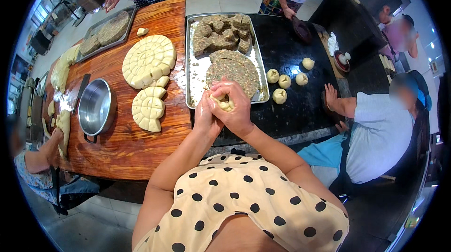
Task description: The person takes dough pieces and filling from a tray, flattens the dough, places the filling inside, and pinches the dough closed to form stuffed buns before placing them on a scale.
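Note:
Cupped together over the near edge of a metal tray, my left hand and my right hand are closed around a pale dough ball. Its top shows folded and gathered between my fingers; the rest is hidden in my palms. Just beyond my fingers, a flat round slab of speckled brown filling lies in the tray. Broken chunks of the same filling are heaped behind it. Several filled dough balls with pinched tops sit on the black surface to the right.
Cut dough rounds lie on the wooden table to the left, beside a steel pot and a knife. Another filling tray stands farther back. Co-workers stand around; one rests a hand on the black surface's right edge.

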{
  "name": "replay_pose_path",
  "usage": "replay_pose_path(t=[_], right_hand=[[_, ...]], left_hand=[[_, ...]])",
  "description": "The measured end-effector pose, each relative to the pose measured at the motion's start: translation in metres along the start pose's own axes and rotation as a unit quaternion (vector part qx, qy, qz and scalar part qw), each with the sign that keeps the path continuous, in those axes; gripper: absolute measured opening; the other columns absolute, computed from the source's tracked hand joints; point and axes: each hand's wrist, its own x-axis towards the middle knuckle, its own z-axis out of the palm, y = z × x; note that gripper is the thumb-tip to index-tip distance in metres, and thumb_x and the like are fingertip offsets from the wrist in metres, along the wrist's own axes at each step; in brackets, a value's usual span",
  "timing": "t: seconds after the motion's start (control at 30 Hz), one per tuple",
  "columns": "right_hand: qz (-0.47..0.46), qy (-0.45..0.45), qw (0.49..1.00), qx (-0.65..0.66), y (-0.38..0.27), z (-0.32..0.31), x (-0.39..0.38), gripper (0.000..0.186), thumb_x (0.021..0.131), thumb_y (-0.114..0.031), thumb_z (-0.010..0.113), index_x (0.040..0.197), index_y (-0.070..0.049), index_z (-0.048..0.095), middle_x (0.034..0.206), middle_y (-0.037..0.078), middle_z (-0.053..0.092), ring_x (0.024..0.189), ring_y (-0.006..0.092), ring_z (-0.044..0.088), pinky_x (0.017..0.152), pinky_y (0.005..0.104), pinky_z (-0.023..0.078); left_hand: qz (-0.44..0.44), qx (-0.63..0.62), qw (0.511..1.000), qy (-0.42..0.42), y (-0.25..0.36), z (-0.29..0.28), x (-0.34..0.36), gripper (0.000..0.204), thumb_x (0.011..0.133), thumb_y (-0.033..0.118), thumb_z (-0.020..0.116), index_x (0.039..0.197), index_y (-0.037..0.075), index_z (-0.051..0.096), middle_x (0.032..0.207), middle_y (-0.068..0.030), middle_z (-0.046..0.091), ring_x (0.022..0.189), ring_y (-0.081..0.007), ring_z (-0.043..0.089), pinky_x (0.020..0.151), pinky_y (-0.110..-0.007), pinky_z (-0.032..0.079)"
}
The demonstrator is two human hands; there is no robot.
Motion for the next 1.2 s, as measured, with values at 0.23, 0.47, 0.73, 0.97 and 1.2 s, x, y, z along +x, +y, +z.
replay_pose_path(t=[0.23,0.47,0.73,0.97,1.2], right_hand=[[-0.040,0.008,0.999,-0.017,-0.009,-0.002,0.008,0.037,0.081,-0.014,0.073,0.113,-0.006,0.056,0.113,0.016,0.067,0.109,0.0301,0.063,0.112,0.0467,0.034],[-0.067,0.034,0.995,0.068,-0.018,-0.003,0.016,0.016,0.085,-0.011,0.071,0.087,-0.010,0.055,0.109,0.014,0.069,0.113,0.0281,0.063,0.116,0.0499,0.027],[-0.058,0.073,0.995,0.047,-0.020,0.008,0.016,0.023,0.094,-0.007,0.055,0.115,0.001,0.059,0.112,0.014,0.070,0.113,0.0274,0.064,0.112,0.0427,0.035],[-0.072,0.031,0.995,0.069,0.001,0.009,0.010,0.044,0.095,-0.019,0.059,0.133,0.001,0.053,0.129,0.018,0.061,0.128,0.0290,0.053,0.114,0.0453,0.030],[-0.130,-0.077,0.983,-0.104,0.012,-0.030,-0.009,0.030,0.092,-0.017,0.060,0.116,-0.001,0.066,0.130,0.018,0.060,0.126,0.0328,0.054,0.114,0.0505,0.030]], left_hand=[[0.028,0.080,0.996,0.019,0.014,0.014,-0.008,0.036,0.107,0.029,0.031,0.126,0.003,0.048,0.121,-0.0140,0.056,0.113,-0.0259,0.059,0.096,-0.042,0.052],[0.101,0.121,0.987,-0.027,0.010,0.023,-0.022,0.037,0.104,0.031,0.038,0.127,0.003,0.050,0.120,-0.0136,0.057,0.115,-0.0248,0.057,0.102,-0.040,0.047],[0.007,-0.051,0.990,-0.134,0.016,0.024,-0.005,0.045,0.102,0.032,0.037,0.135,0.003,0.045,0.134,-0.0164,0.053,0.123,-0.0287,0.054,0.107,-0.043,0.043],[-0.046,0.020,0.996,-0.074,0.021,0.003,0.008,0.041,0.102,0.031,0.038,0.131,0.002,0.047,0.129,-0.0185,0.056,0.117,-0.0303,0.059,0.102,-0.044,0.049],[-0.220,0.182,0.955,-0.085,-0.002,-0.021,0.031,0.052,0.105,0.042,0.031,0.137,0.003,0.045,0.129,-0.0162,0.058,0.114,-0.0258,0.061,0.096,-0.038,0.053]])
